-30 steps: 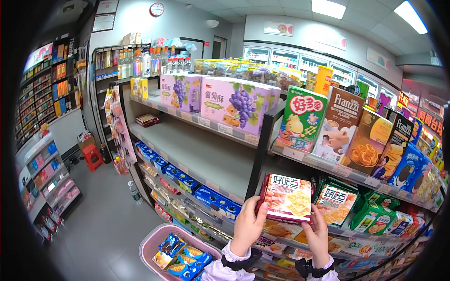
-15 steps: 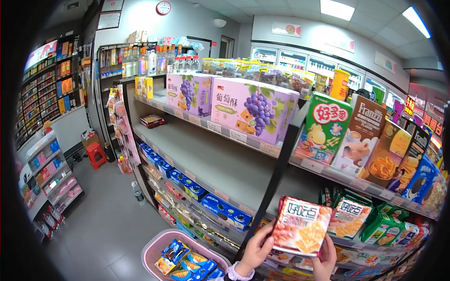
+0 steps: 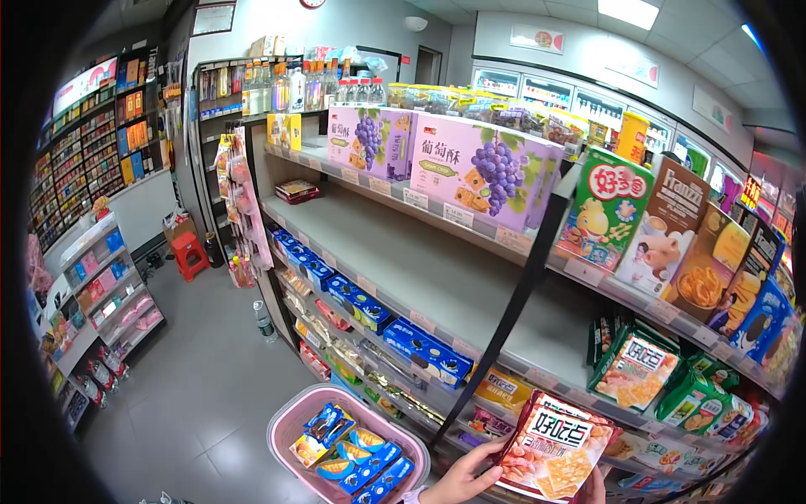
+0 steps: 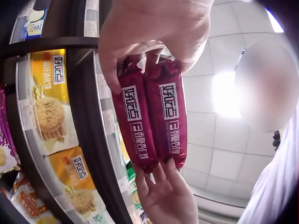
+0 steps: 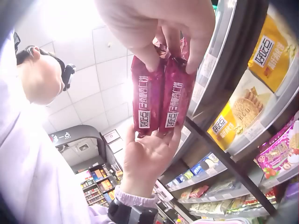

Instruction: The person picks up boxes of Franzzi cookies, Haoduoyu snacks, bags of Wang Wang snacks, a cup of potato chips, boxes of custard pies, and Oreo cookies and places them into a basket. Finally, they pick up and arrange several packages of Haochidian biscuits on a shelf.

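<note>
Two maroon packs of almond crackers (image 3: 558,445), stacked face to back, are held between both hands in front of the snack shelf. In the head view the left hand (image 3: 470,477) grips their left end, and the right hand (image 3: 597,487) is at the right end, mostly hidden behind them. From the left wrist, the narrow sides of both packs (image 4: 152,119) show side by side, with the left hand's (image 4: 156,32) thumb and fingers pinching one end. The right wrist view has the right hand (image 5: 163,28) pinching the opposite end.
A pink basket (image 3: 279,424) holding blue and yellow snack packs stands on the floor left of the hands. Similar cracker packs (image 3: 635,370) lie on the shelf to the right. A black upright post (image 3: 504,328) divides the shelving. Purple grape-biscuit boxes (image 3: 478,172) line the upper shelf.
Both hands have lowered the cracker packs, away from the similar pack on the shelf. The head view has tilted down and turned left, bringing more of the basket into sight.
</note>
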`<action>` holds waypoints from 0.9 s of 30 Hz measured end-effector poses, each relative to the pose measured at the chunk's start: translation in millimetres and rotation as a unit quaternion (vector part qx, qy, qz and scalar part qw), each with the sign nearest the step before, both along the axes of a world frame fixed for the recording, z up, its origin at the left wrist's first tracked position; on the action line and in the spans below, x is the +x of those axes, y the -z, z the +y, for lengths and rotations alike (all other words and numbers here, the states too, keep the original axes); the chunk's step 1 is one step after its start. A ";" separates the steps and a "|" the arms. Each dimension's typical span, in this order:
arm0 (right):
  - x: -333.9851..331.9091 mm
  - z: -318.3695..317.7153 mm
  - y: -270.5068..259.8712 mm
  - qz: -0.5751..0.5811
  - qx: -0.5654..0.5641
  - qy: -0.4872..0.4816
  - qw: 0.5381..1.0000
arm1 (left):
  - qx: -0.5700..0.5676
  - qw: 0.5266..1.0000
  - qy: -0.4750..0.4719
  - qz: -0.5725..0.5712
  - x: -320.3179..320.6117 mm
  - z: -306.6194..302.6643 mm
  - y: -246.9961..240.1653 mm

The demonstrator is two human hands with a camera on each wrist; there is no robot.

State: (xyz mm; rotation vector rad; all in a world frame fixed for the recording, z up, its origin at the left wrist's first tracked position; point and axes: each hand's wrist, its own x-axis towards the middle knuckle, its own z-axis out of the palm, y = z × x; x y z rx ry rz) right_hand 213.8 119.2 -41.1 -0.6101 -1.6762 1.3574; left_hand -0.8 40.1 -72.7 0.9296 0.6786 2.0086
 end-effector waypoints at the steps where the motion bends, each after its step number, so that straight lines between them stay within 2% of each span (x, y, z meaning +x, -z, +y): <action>1: 8.5 -6.1 0.5 0.001 -0.004 -0.002 1.000 | 0.019 1.000 0.018 0.017 5.9 -5.6 -3.8; 4: 38.0 -27.9 9.4 0.007 -0.023 0.003 1.000 | 0.066 0.992 0.094 0.045 23.3 -23.4 -16.0; 7: 65.2 -67.0 5.1 0.033 -0.089 0.011 0.995 | 0.028 0.988 0.138 0.067 45.4 -47.6 -21.0; 9: 84.2 -92.3 6.6 0.050 -0.106 0.010 0.993 | -0.003 0.987 0.121 0.108 62.3 -62.2 -3.0; 11: 102.2 -116.0 13.9 0.055 -0.116 0.015 0.992 | -0.111 0.978 0.161 0.073 74.5 -79.7 37.1; 16: 121.2 -162.1 27.5 0.101 -0.155 -0.009 0.983 | -0.140 0.974 0.172 0.048 92.7 -131.8 43.5; 20: 115.5 -180.4 34.6 0.127 -0.183 -0.044 0.974 | -0.173 0.971 0.138 0.093 88.8 -168.6 41.9; 27: 89.2 -205.2 43.0 0.108 -0.206 -0.081 0.969 | -0.209 0.972 0.077 0.072 70.7 -222.2 35.2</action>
